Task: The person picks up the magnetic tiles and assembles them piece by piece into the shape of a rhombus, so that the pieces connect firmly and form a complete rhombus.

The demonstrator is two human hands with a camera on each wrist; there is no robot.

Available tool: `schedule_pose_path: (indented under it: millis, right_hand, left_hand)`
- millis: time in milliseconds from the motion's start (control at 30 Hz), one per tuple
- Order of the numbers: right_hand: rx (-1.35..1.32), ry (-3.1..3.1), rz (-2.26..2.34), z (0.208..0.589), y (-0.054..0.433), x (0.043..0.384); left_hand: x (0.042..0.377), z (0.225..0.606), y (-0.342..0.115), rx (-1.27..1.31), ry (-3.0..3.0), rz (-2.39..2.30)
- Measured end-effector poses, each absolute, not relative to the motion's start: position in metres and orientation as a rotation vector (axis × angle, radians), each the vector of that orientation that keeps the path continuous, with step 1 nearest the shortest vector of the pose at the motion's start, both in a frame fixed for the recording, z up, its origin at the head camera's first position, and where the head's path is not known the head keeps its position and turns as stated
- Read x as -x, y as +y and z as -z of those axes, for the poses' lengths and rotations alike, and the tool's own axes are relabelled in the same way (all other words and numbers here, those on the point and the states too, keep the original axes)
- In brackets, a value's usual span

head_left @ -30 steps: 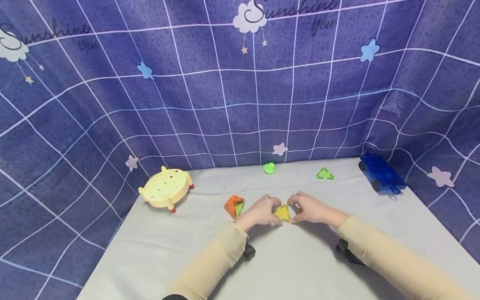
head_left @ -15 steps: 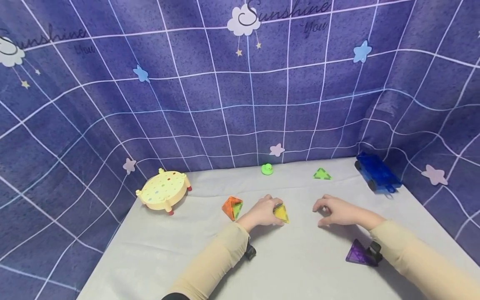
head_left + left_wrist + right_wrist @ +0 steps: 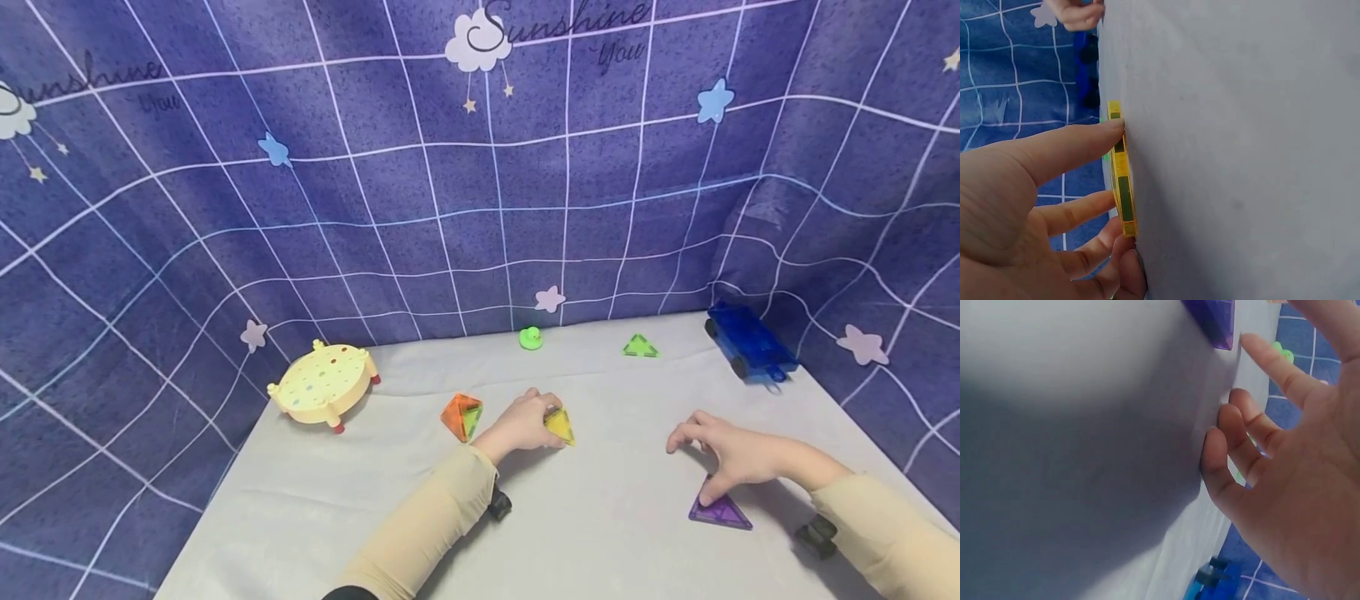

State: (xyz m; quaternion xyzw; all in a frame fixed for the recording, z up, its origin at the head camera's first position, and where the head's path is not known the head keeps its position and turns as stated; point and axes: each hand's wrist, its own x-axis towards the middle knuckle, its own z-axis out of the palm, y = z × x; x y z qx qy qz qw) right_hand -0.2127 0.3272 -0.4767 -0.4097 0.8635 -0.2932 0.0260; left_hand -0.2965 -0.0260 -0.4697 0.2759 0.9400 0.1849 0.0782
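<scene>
Near the middle of the table, my left hand [image 3: 521, 421] holds a yellow triangular magnetic tile [image 3: 559, 425]. In the left wrist view, the thumb presses one part of the tile's edge [image 3: 1124, 187] while the fingers lie along the other side. To the right, my right hand [image 3: 742, 454] reaches over a purple triangular magnetic tile [image 3: 720, 512], its fingers spread and loosely bent. From the head, the thumb overlaps the purple tile; whether it touches cannot be told. Only a corner of the purple tile [image 3: 1219, 325] shows in the right wrist view.
Left of my left hand sits an orange and green tile piece [image 3: 460, 417]. A green duck [image 3: 530, 337] and a green triangular tile [image 3: 641, 346] lie toward the back. A yellow dotted toy table [image 3: 326, 383] stands left; a blue wheeled toy car [image 3: 750, 342] is right.
My right hand has left the yellow tile and moved right and nearer, over to the purple tile. The left hand stays in place with the yellow tile.
</scene>
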Motion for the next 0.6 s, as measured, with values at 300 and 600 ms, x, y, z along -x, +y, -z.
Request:
schedule_pose_path:
  millis: [300,600]
  right_hand:
    - [1.214,2.604,0.893,0.477,0.333,0.194]
    - [1.355,2.629,0.963,0.482,0.330,0.193]
  left_hand:
    - [0.300,0.468,-0.026,-0.858,2.796,-0.538]
    - [0.298,0.468,-0.028,-0.834,2.781,-0.573]
